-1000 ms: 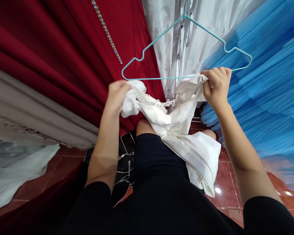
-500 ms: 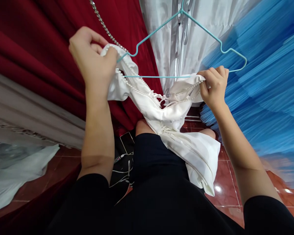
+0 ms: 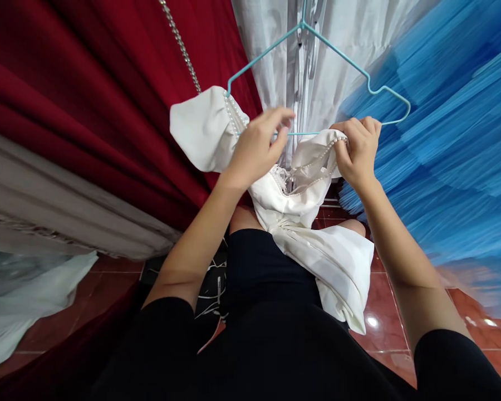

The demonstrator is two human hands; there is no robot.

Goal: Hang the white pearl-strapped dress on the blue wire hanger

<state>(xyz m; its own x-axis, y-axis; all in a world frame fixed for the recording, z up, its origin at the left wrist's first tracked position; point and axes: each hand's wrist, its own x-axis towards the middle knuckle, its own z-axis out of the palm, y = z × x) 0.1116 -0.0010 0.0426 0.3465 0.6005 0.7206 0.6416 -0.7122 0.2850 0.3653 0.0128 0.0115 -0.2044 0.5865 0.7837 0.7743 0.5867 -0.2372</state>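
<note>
A white dress (image 3: pixel 290 206) with pearl-beaded edging hangs in front of me, its lower part draped over my lap. One shoulder of it, at the left, is looped over the left end of a light-blue wire hanger (image 3: pixel 267 54). My left hand (image 3: pixel 261 142) is in front of the dress's neckline, fingers apart and slightly blurred, with nothing visible in them. On the other side, my right hand (image 3: pixel 359 150) pinches the dress's right shoulder against the hanger's lower bar. The hanger's right end sticks out bare beyond that hand.
Red curtain-like fabric (image 3: pixel 121 72) hangs at the left, with a beaded chain (image 3: pixel 179 42) in front of it. White cloth (image 3: pixel 354 33) hangs behind the hanger, and blue tulle (image 3: pixel 455 145) fills the right. White cables (image 3: pixel 212 289) lie low beside my left arm, above red floor tiles (image 3: pixel 386 301).
My left hand has let go of the dress's left shoulder and moved right, to the neckline. That shoulder now sits over the hanger's left end. My right hand keeps its grip.
</note>
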